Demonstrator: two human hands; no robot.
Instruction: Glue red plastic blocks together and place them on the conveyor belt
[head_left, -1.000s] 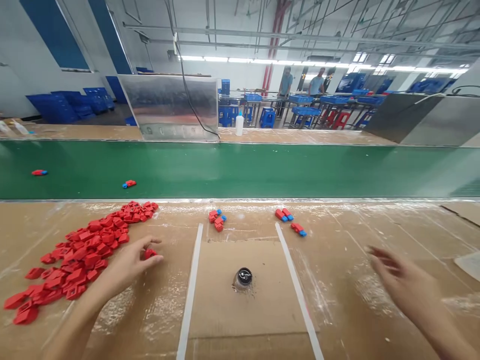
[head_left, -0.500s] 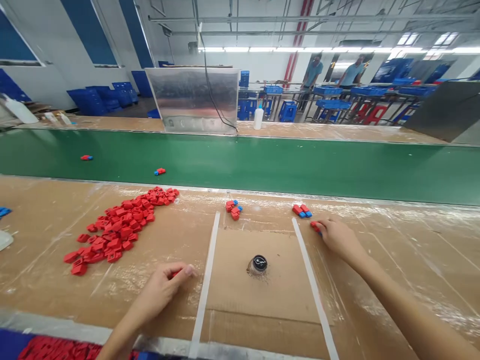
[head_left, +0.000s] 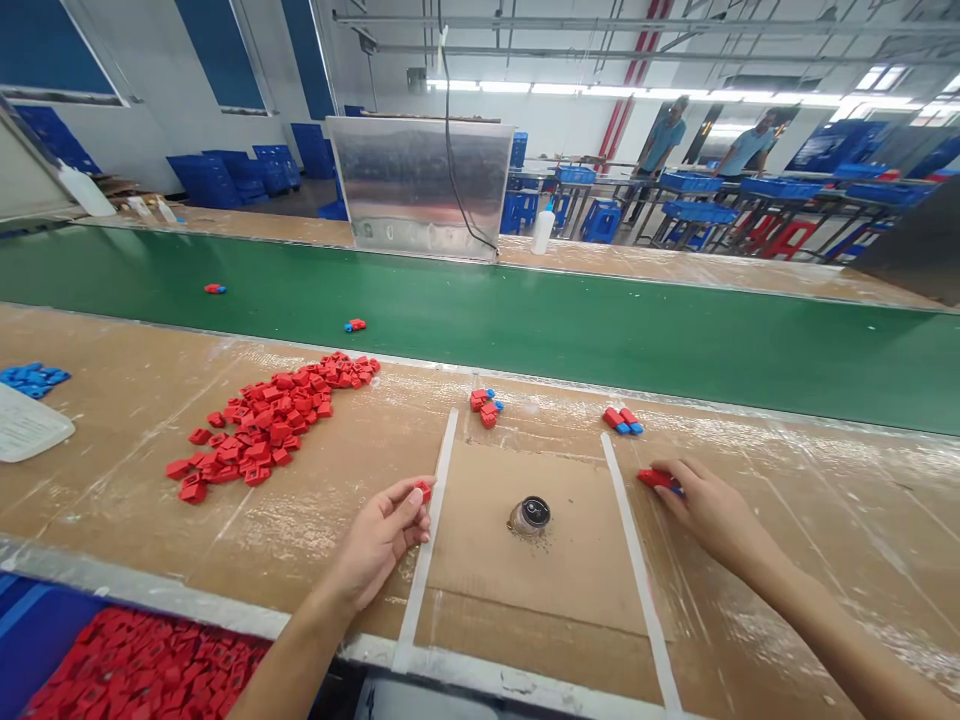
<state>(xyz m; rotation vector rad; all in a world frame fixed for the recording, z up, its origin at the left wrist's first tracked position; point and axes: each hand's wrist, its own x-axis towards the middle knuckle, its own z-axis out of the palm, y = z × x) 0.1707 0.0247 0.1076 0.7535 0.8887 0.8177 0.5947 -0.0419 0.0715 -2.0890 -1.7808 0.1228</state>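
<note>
Between the thumb and fingers of my left hand (head_left: 386,540) is a small red plastic block (head_left: 424,491), held just left of the left white tape strip (head_left: 431,530). My right hand (head_left: 709,505) pinches a red-and-blue plastic piece (head_left: 658,480) right of the other tape strip (head_left: 637,560). Between the strips, a small round black-topped container (head_left: 534,513) stands on a cardboard sheet (head_left: 487,570). Two joined red-and-blue pieces (head_left: 622,421) lie side by side beyond my right hand. Another small group of red-and-blue pieces (head_left: 487,408) lies behind the cardboard.
A heap of red blocks (head_left: 270,420) spreads across the table's left. Blue parts (head_left: 34,379) and a translucent lid-like tray (head_left: 30,425) sit at far left. Below the edge is a bin of red blocks (head_left: 142,665). A green belt (head_left: 600,320) crosses behind, carrying two pieces.
My left hand has risen and moved right toward the tape, now showing the red block at its fingertips. My right hand has moved slightly down and right with its piece. The view has shifted.
</note>
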